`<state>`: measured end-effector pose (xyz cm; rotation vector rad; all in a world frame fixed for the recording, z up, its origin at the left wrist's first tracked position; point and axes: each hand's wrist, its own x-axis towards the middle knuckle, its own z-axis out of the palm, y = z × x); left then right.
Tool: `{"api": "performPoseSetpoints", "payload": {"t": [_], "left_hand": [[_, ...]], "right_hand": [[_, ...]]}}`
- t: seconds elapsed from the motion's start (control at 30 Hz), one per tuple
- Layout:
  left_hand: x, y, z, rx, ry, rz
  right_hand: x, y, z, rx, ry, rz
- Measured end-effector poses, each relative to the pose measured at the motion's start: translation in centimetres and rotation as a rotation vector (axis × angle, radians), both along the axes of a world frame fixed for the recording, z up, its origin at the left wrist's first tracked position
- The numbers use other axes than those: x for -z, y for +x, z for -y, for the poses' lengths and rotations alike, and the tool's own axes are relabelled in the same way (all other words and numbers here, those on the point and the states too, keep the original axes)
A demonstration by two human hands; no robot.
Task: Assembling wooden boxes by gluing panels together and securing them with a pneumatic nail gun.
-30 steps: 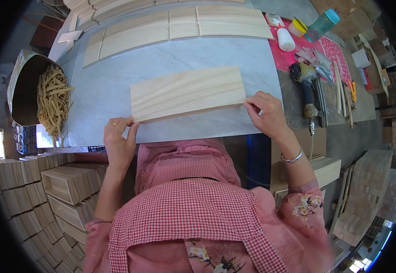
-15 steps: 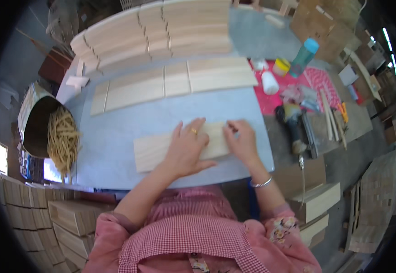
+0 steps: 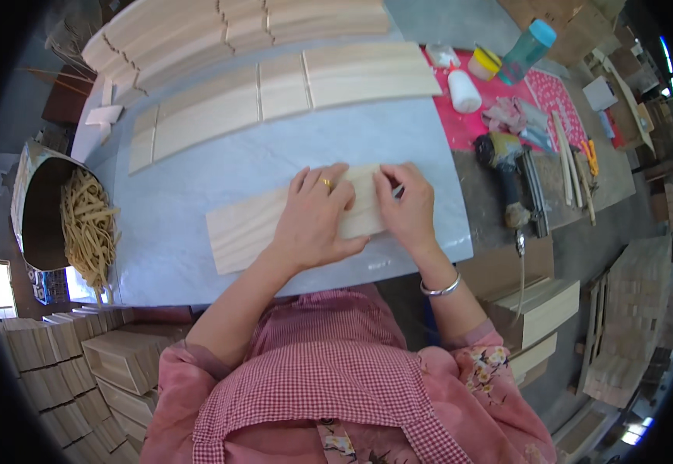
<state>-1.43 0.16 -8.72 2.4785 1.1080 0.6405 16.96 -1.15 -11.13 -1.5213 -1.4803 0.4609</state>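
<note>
On our red sheet [image 3: 458,133], a blue-capped bottle [image 3: 527,52], a yellow-topped tub [image 3: 483,65], a white bottle [image 3: 464,93]; beyond, we see cardboard boxes [image 3: 567,22];

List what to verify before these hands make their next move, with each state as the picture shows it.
1. Left hand on the pale board: ok, spread over its top.
2. Right hand at the board's right end: ok, thumb and fingers bent together.
3. Anything small pinched in the right hand: cannot tell, the fingers hide it.
4. Whole board face in plain view: not ok, both hands cover parts.
5. Grooved panel apart from the board: ok, bare tabletop between.
6. Power tool out of both hands: ok, lying to the right.
</note>
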Motion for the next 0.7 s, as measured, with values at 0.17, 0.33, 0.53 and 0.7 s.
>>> {"api": "performPoseSetpoints", "payload": {"t": [0.17, 0.33, 0.53, 0.7], "left_hand": [[0.4, 0.0, 0.4, -0.009, -0.017, 0.013], [0.2, -0.2, 0.2, -0.024, 0.014, 0.005], [0.2, -0.3, 0.7, -0.042, 0.069, -0.035], [0.1, 0.5, 0.7, -0.086, 0.255, -0.098]], "right_hand": [[-0.5, 3.8, 2.0, 0.070, -0.020, 0.068], [0.2, 15.9, 8.0, 0.408, -0.043, 0.568], [0.8, 22.4, 8.9, 0.474, -0.252, 0.905], [0.9, 21.0, 3.5, 0.347, -0.344, 0.873]]}}
